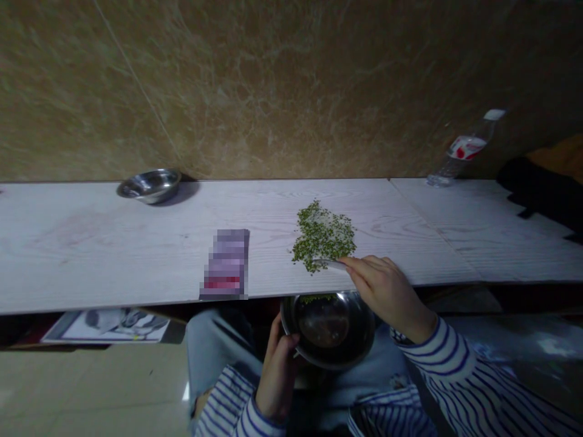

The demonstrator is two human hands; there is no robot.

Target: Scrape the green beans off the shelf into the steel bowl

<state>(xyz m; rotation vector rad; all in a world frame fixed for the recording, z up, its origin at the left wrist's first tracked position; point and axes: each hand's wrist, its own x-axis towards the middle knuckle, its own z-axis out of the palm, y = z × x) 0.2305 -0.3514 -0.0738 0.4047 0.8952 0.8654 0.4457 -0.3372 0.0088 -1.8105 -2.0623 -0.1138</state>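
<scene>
My left hand (280, 367) grips the near-left rim of a steel bowl (328, 358), thumb over the edge. The bowl sits tilted just below the table's front edge, above my lap, and a few green bits show at its far side. In my right hand (387, 291) is a metal spoon (331, 264), pinched by its handle. Its tip touches the near edge of a scattered patch of small green beans (323, 233), which look like mung beans, on the white tabletop (273, 206).
A second steel bowl (152, 185) stands at the back left by the wall. A blurred-out flat object, perhaps a phone (225, 264), lies near the front edge. A plastic bottle (464, 149) and dark cloth (537, 188) are at the right. An open drawer or shelf (109, 326) shows below left.
</scene>
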